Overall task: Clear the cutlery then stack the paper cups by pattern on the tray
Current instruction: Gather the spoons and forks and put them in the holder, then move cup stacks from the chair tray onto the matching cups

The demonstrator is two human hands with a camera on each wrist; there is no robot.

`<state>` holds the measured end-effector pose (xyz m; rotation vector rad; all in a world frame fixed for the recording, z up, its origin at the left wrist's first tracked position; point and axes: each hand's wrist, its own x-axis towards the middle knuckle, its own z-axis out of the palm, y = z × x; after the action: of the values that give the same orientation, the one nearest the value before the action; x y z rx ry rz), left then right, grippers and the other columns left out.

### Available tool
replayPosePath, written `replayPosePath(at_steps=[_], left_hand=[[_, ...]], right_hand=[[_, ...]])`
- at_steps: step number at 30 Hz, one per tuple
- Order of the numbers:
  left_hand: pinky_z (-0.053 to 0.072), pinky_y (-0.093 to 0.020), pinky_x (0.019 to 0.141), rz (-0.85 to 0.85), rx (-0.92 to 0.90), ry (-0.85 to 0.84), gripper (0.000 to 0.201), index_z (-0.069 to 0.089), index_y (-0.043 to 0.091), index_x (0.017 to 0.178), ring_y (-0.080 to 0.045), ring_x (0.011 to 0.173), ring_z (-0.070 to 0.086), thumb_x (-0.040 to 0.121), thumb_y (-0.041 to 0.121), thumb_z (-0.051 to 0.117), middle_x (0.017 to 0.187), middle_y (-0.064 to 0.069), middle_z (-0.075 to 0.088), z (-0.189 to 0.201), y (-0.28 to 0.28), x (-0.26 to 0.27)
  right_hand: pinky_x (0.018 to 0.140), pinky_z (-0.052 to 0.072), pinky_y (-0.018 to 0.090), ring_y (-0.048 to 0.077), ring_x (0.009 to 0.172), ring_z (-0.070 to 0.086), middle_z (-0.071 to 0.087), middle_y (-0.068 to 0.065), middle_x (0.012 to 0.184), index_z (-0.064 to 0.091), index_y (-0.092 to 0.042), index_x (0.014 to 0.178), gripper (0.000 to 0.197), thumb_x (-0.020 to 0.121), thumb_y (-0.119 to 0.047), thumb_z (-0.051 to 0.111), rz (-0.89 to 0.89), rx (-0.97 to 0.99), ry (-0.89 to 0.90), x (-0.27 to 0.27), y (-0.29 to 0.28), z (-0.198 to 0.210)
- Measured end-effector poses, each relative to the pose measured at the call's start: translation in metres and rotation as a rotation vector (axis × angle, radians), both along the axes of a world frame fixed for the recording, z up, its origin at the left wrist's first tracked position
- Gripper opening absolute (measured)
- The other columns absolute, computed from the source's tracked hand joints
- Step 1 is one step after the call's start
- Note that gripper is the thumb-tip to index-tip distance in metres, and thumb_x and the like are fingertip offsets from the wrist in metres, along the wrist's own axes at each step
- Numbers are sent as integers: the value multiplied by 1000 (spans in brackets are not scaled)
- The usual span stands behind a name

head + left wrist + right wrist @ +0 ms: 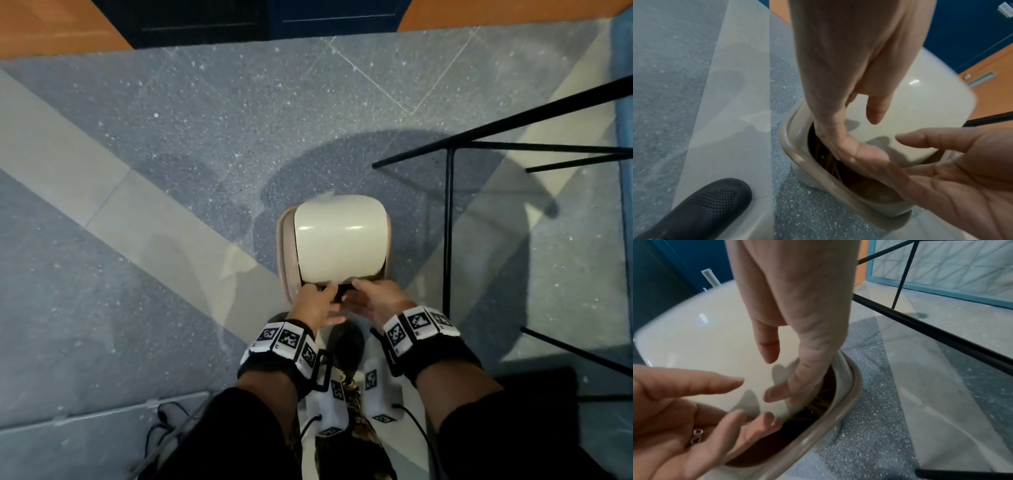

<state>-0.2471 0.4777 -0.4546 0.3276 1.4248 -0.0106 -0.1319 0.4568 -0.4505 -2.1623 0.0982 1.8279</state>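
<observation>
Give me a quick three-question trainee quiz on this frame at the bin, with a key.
1. True or false: the glossy cream swing lid lies on the floor beside the beige plastic bin.
2. Where are the left hand and the right hand? A) at the bin's near opening; B) flat on the floor; C) behind the person's back.
3. Short answer: what do the hands hold?

Key: 1 false, the lid sits on the bin. 2 A. 3 nothing visible; the fingers are relaxed.
</observation>
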Motion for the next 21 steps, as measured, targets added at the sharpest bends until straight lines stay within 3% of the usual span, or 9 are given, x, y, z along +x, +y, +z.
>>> replayPosePath(at_steps=[3,6,8,9,12,15,18,19,21], left_hand=[[52,-24,51,-82,17,-31,14,52,5,95,-14,65,52,97,11,40,77,-4,52,19,2,-3],[51,-39,69,-303,112,27,27,50,13,70,-20,67,52,96,14,43,69,-5,49,40,-3,-10],[47,-39,77,-438,207,54,23,57,6,76,-30,75,57,94,15,44,77,-19,57,62,-8,-15],[47,-37,79,-500,250,65,23,61,0,88,-35,86,61,93,14,44,89,-26,62,75,-10,-16],[44,-30,89,-676,409,124,28,59,2,115,-30,108,59,94,14,44,114,-18,65,117,-15,-23],[41,-24,89,-703,541,128,22,58,12,113,-23,108,58,93,15,48,119,-11,63,166,-18,-24],[40,-17,81,-732,708,63,18,59,11,108,-16,98,59,92,12,51,111,-10,66,215,-20,-23],[41,-18,82,-729,756,41,17,60,13,106,-16,97,59,91,10,51,110,-9,66,232,-21,-23],[46,-24,88,-724,843,2,21,57,23,98,-19,100,61,90,5,51,108,-8,66,263,-22,-20]], right_hand=[[56,47,29,16,49,61,62,10,63,56,-6,67,26,92,-5,48,33,30,-8,0,-1,12],[62,45,27,22,67,58,60,18,86,63,0,86,18,91,-5,47,182,76,-41,-6,-8,37],[65,48,24,19,73,63,62,13,92,62,-5,103,18,90,-8,50,251,98,-89,-11,-15,59],[70,51,27,20,80,66,65,12,95,60,-5,108,21,90,-11,51,285,109,-113,-13,-20,71],[88,53,34,23,96,66,68,8,106,59,-9,109,20,90,-14,53,362,211,-176,-21,-36,112],[89,51,28,23,97,64,68,8,103,59,-17,100,13,88,-13,55,363,339,-273,-29,-50,162],[72,44,3,8,86,62,68,2,97,60,-32,98,24,88,-11,55,373,512,-273,-35,-61,226],[71,43,1,2,82,62,68,-2,94,58,-44,92,32,86,-13,56,370,580,-297,-34,-65,248],[76,45,4,1,84,63,69,-3,93,56,-49,84,35,82,-14,54,328,711,-353,-32,-76,294]])
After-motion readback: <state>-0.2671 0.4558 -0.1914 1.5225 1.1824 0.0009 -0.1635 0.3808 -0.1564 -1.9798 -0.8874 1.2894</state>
